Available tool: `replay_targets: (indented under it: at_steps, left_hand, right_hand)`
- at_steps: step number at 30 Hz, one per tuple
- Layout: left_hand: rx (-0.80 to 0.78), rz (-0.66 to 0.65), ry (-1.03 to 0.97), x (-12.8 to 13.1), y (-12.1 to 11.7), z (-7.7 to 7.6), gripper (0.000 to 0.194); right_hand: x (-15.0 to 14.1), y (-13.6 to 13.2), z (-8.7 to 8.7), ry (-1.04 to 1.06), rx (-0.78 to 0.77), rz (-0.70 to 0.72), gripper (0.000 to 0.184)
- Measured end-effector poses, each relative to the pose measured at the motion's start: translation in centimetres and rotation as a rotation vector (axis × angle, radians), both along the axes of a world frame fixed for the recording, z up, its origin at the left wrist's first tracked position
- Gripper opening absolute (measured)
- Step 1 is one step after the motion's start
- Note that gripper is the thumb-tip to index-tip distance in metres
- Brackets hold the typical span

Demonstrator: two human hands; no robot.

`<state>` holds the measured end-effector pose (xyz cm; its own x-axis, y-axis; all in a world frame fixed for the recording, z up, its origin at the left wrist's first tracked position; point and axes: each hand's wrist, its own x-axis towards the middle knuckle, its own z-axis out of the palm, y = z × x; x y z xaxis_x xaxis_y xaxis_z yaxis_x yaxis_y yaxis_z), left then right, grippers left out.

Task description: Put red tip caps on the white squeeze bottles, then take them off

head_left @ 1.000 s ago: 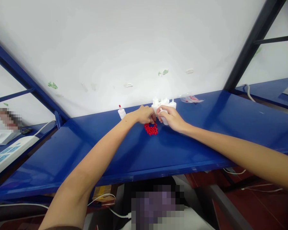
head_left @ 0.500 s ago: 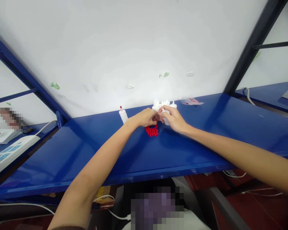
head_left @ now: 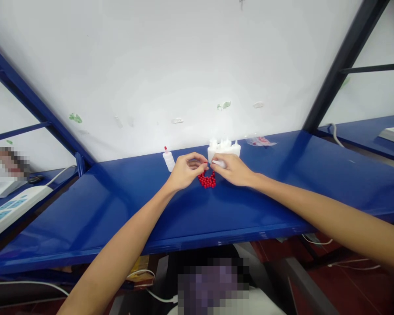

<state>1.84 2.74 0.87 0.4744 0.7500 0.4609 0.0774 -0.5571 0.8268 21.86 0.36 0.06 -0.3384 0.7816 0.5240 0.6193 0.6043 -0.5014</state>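
Over the middle of the blue table, my right hand (head_left: 233,168) grips a white squeeze bottle (head_left: 219,163), tilted so its nozzle points left. My left hand (head_left: 188,169) faces it, thumb and forefinger pinched on a small red cap (head_left: 205,162) at the nozzle tip. Whether the cap touches the nozzle I cannot tell. Just below both hands lies a pile of small red caps (head_left: 207,181). A white bottle with a red cap on its nozzle (head_left: 168,160) stands left of my left hand. Several uncapped white bottles (head_left: 213,151) stand behind my hands, partly hidden.
The blue table (head_left: 124,205) runs along a white wall. A clear plastic bag (head_left: 261,141) with something red lies at the back right. A power strip (head_left: 16,208) is at the left edge. Metal frame posts (head_left: 331,83) flank the table.
My left hand has turned from the pile and now pinches a red cap. My right hand has tipped the bottle toward it, nozzle to the left.
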Motion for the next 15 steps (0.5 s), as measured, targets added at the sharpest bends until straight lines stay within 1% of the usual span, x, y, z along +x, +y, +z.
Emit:
replay_targets:
  at_steps: [2,4,6,9,12,15]
  left_hand:
    - [-0.094,-0.046,-0.062,0.29,-0.36,-0.35,0.022]
    - [-0.149,-0.083,-0.109,0.61,-0.58,-0.48,0.026]
    - [-0.176,-0.115,-0.150,0.86,-0.70,-0.53,0.028]
    - [-0.195,-0.155,-0.206,1.03,-0.73,-0.63,0.027]
    - [-0.227,-0.178,-0.248,1.06,-0.62,-0.83,0.026]
    - [-0.255,-0.196,-0.263,1.09,-0.53,-1.02,0.025]
  right_hand:
    - [0.02,-0.09,0.04,-0.051,-0.019,-0.017,0.015]
    - [0.11,-0.21,0.13,-0.068,-0.027,0.011,0.016]
    - [0.25,-0.34,0.27,-0.048,-0.017,0.080,0.020]
    - [0.41,-0.45,0.46,0.018,-0.010,0.165,0.032]
    - [0.45,-0.48,0.53,0.052,-0.022,0.162,0.041]
    - [0.42,-0.46,0.45,0.053,-0.051,0.143,0.045]
